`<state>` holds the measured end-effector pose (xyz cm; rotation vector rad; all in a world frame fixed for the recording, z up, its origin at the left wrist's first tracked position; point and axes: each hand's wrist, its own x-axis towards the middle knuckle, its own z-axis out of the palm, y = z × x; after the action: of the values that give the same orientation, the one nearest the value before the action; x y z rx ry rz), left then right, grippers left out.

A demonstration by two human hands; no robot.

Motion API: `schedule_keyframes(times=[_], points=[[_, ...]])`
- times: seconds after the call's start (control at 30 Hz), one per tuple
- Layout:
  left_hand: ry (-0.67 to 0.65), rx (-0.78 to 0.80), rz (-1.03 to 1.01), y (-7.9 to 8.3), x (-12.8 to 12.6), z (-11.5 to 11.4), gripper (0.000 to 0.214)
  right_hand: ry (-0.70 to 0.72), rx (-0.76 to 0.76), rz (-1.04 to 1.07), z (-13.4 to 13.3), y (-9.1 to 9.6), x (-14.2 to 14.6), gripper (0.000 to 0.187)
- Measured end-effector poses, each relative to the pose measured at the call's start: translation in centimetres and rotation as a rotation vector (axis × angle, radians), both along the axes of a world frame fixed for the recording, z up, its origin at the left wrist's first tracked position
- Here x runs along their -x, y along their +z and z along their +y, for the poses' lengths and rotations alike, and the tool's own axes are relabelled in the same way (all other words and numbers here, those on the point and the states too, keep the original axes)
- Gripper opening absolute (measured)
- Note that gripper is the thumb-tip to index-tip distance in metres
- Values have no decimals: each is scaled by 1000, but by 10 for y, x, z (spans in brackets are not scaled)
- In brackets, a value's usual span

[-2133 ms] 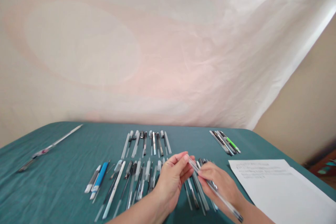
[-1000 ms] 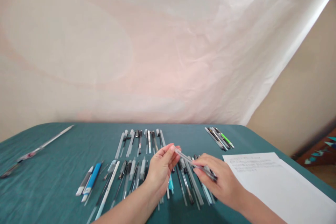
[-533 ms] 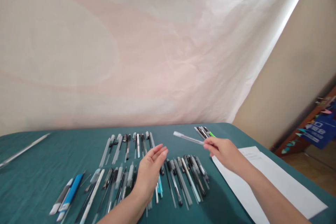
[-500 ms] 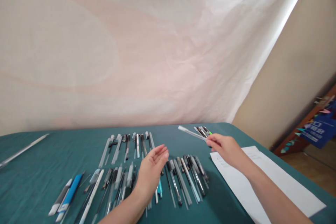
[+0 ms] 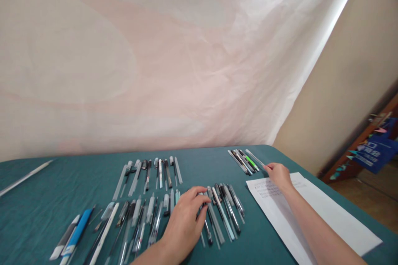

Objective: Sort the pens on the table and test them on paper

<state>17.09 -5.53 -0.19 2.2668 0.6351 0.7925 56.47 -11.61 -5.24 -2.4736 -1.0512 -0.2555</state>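
My right hand (image 5: pixel 279 175) is closed in a pinch on the near end of a slim whitish translucent pen (image 5: pixel 255 157). That pen lies low at the right end of a small row of pens (image 5: pixel 241 161), one of them bright green. My left hand (image 5: pixel 188 217) is over the middle of the front pens, its fingers curved with a small gap between thumb and forefinger. Beneath and beside its fingertips lies a group of clear and black pens (image 5: pixel 222 211); the hand hides parts of some. I see nothing held in it.
White paper sheets (image 5: pixel 336 219) with handwriting lie under my right forearm. A back row of pens (image 5: pixel 147 176), a front-left group (image 5: pixel 137 223), a blue-and-white pen-like item (image 5: pixel 77 232) and a long white stick (image 5: pixel 26 178) rest on the green tablecloth (image 5: pixel 205 165).
My right hand has moved right and lowered the pen beside the small row. My left hand has moved slightly right and down, its fingers curling over the front pens.
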Motion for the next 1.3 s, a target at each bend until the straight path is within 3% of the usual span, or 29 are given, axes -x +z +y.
schedule_keyframes(times=[0.47,0.73,0.9,1.1,1.3], points=[[-26,15,49,1,-1,-1,25,-3,52,-12,7,-9,12,29],[-23,-36,26,-10,-2,2,24,15,9,16,3,14,24,36],[-27,-39,26,-14,-3,3,23,201,35,145,8,37,51,31],[-28,-55,31,-16,-2,3,23,571,255,617,6,47,116,43],[-32,-55,44,-16,-2,4,22,671,348,473,-2,50,146,65]])
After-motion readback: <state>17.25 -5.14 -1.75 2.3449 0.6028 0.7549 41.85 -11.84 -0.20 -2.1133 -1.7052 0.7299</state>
